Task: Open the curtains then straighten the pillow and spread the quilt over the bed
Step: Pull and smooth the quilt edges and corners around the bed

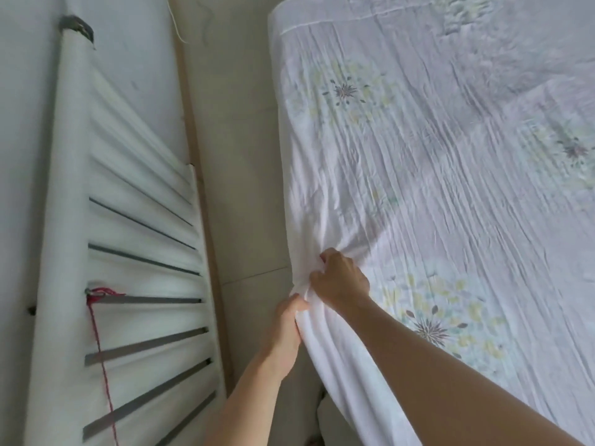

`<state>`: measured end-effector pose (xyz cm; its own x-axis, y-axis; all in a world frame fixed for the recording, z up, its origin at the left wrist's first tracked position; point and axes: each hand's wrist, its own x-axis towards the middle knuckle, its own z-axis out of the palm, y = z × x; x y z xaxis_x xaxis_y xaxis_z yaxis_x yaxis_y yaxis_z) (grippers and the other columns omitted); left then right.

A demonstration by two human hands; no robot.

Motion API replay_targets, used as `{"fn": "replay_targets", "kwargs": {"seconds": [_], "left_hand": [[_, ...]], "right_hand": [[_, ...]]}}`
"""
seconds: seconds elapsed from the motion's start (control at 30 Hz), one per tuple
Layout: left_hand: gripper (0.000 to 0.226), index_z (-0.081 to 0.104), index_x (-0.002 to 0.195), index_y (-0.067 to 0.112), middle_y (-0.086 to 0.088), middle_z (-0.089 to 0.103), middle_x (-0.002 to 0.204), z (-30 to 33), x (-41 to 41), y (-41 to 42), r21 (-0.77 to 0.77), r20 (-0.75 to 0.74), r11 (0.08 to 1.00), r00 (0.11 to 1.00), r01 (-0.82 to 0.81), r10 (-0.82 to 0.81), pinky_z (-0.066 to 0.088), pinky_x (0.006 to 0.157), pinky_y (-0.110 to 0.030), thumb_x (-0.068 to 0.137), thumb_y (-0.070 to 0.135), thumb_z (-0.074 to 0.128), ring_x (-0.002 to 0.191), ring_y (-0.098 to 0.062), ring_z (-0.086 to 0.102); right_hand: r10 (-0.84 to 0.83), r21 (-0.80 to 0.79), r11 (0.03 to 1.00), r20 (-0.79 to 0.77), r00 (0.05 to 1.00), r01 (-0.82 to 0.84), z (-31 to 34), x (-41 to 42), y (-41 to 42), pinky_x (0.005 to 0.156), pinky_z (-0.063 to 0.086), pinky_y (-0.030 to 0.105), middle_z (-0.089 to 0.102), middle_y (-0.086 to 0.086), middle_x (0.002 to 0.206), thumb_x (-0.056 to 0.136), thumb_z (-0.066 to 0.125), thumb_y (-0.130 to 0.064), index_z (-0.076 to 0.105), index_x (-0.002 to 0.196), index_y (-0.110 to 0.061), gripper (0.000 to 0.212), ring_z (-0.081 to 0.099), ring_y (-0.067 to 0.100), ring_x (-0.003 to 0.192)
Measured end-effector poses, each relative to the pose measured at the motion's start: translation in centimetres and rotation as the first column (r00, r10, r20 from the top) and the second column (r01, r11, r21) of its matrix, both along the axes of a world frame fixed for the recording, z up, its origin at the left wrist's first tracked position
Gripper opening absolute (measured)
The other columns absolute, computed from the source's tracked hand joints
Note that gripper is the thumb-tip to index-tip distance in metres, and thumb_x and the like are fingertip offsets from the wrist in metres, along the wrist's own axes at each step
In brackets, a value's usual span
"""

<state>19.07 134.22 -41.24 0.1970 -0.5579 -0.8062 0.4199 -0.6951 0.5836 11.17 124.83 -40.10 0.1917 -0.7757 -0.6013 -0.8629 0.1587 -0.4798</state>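
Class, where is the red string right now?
In the head view, the red string hangs at lower left from the white radiator, across the floor strip from the bed.

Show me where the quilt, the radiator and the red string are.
quilt (450, 194), head view, on its wrinkled middle.
radiator (138, 278), head view, on a white slat.
red string (99, 349), head view, on its hanging length.

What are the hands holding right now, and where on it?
Both the left hand and right hand grip the quilt at its bunched side edge.
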Motion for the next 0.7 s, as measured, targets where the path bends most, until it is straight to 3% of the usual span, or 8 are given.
{"fn": "replay_targets", "kwargs": {"seconds": [0.13, 0.2, 0.27, 0.37, 0.43, 0.53, 0.63, 0.7], "left_hand": [[0.063, 0.067, 0.117, 0.01, -0.014, 0.07, 0.116, -0.7, 2.5, -5.1, 0.017, -0.202, 0.992, 0.971, -0.128, 0.129, 0.048, 0.095, -0.04, 0.092, 0.061, 0.039, 0.111, -0.03, 0.065], [0.075, 0.065, 0.118, 0.011, -0.013, 0.07, 0.117, -0.9, 3.9, -8.5, 0.042, -0.242, 0.986, 0.955, -0.164, 0.169, 0.05, 0.095, -0.04, 0.078, 0.074, 0.054, 0.109, -0.028, 0.066], [0.088, 0.062, 0.117, 0.007, -0.01, 0.068, 0.117, -1.4, 4.6, -11.2, 0.112, -0.136, 0.979, 0.973, -0.172, 0.186, 0.05, 0.099, -0.043, 0.054, 0.066, 0.081, 0.107, -0.027, 0.065], [0.059, 0.062, 0.109, 0.002, -0.009, 0.068, 0.104, -3.5, 5.9, -12.7, 0.153, 0.225, 0.963, 0.957, -0.222, 0.184, 0.053, 0.092, -0.039, 0.067, 0.036, 0.086, 0.094, -0.028, 0.065], [0.041, 0.065, 0.108, 0.003, -0.012, 0.07, 0.104, -4.0, 6.7, -12.7, 0.1, 0.333, 0.968, 0.924, -0.232, 0.187, 0.054, 0.086, -0.037, 0.077, 0.026, 0.078, 0.092, -0.028, 0.066], [0.026, 0.067, 0.11, 0.006, -0.008, 0.071, 0.102, -3.1, 6.9, -12.7, -0.022, 0.401, 0.983, 0.899, -0.182, 0.175, 0.05, 0.075, -0.028, 0.087, 0.017, 0.069, 0.085, -0.02, 0.066], [0.006, 0.068, 0.094, 0.016, 0.004, 0.071, 0.085, -1.6, 6.6, -12.9, -0.087, 0.4, 0.992, 0.909, -0.092, 0.12, 0.047, 0.061, -0.014, 0.089, 0.018, 0.069, 0.073, -0.007, 0.065], [0.002, 0.069, 0.087, 0.017, 0.003, 0.074, 0.082, -0.9, 6.7, -13.0, -0.102, 0.315, 0.995, 0.948, -0.015, 0.046, 0.048, 0.064, -0.015, 0.086, 0.016, 0.071, 0.074, -0.007, 0.07]], "right_hand": [[-0.105, 0.061, 0.994, 0.179, 0.978, 0.095, -1.6, -0.4, -1.2, 0.078, 0.054, 0.037, 0.07, -0.003, 0.1, 0.085, 0.048, -0.016, 0.066, 0.115, -0.026, 0.037, 0.064, 0.023, 0.093], [-0.115, 0.107, 0.99, 0.261, 0.958, 0.09, -2.6, -0.6, -1.1, 0.074, 0.055, 0.037, 0.069, -0.012, 0.084, 0.084, 0.048, -0.017, 0.07, 0.103, -0.029, 0.031, 0.064, 0.017, 0.082], [-0.112, 0.151, 0.986, 0.322, 0.94, 0.066, -3.3, -0.6, -1.0, 0.07, 0.051, 0.032, 0.064, -0.018, 0.071, 0.085, 0.049, -0.018, 0.071, 0.099, -0.029, 0.028, 0.06, 0.01, 0.073], [-0.048, 0.185, 0.983, 0.326, 0.944, -0.014, -3.5, -0.1, -1.7, 0.076, 0.051, 0.031, 0.063, -0.02, 0.074, 0.09, 0.051, -0.019, 0.069, 0.098, -0.029, 0.022, 0.061, 0.009, 0.078], [-0.034, 0.163, 0.986, 0.294, 0.955, -0.015, -3.5, 0.2, -2.8, 0.084, 0.053, 0.036, 0.065, -0.015, 0.086, 0.09, 0.054, -0.025, 0.067, 0.095, -0.031, 0.015, 0.064, 0.014, 0.089], [-0.111, 0.033, 0.994, 0.287, 0.951, 0.106, -2.7, 0.8, -5.0, 0.072, 0.051, 0.035, 0.063, -0.009, 0.077, 0.092, 0.053, -0.029, 0.063, 0.085, -0.026, 0.012, 0.062, 0.017, 0.077], [-0.213, -0.059, 0.966, 0.357, 0.909, 0.25, -0.7, 2.3, -8.0, 0.069, 0.051, 0.033, 0.062, -0.006, 0.083, 0.095, 0.053, -0.035, 0.061, 0.111, -0.019, 0.024, 0.061, 0.014, 0.076], [-0.221, -0.061, 0.965, 0.343, 0.913, 0.256, 0.2, 3.8, -10.2, 0.076, 0.052, 0.035, 0.065, -0.002, 0.099, 0.093, 0.051, -0.049, 0.054, 0.126, -0.018, 0.046, 0.063, 0.017, 0.088]]}}
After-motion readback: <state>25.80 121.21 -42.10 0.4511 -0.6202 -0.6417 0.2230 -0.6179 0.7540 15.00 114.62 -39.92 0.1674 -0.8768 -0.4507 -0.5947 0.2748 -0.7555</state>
